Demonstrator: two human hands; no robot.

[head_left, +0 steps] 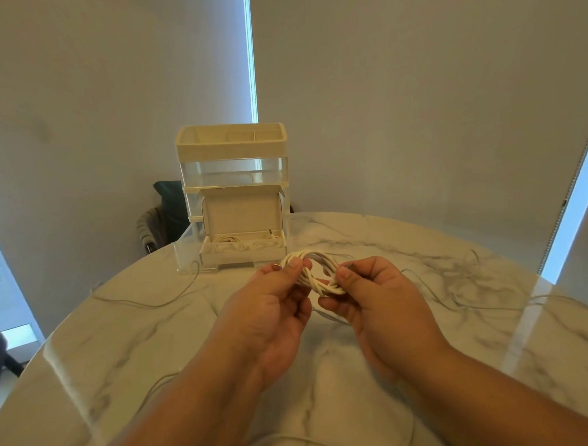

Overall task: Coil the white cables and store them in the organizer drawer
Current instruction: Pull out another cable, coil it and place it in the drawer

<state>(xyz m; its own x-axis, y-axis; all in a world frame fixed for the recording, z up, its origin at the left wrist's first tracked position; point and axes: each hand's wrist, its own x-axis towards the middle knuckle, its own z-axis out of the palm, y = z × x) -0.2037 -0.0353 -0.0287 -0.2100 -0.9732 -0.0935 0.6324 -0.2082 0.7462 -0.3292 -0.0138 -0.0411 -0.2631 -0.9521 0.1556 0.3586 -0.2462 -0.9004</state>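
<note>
White cable coil (323, 286) pinched in both hands above the counter (420, 238), in front of the open drawer (184, 250).

Left hand (275, 310) grips the coil's left side between thumb and curled fingers, and right hand (375, 300) grips the right side the same way. The coil hangs clear of the counter, just short of the organizer (231, 148) at the far edge. The bottom drawer is pulled out and carries an open-lidded box (240, 213) that holds coiled cables (240, 246). Thin loose cables (145, 305) lie toward the left and right edges. Judgement: the coil looks finished and ready to stow. Recommended: pinch where the loops cross so that none springs free, tuck the loose end under a turn, and lower the coil flat beside those in the box.
</note>
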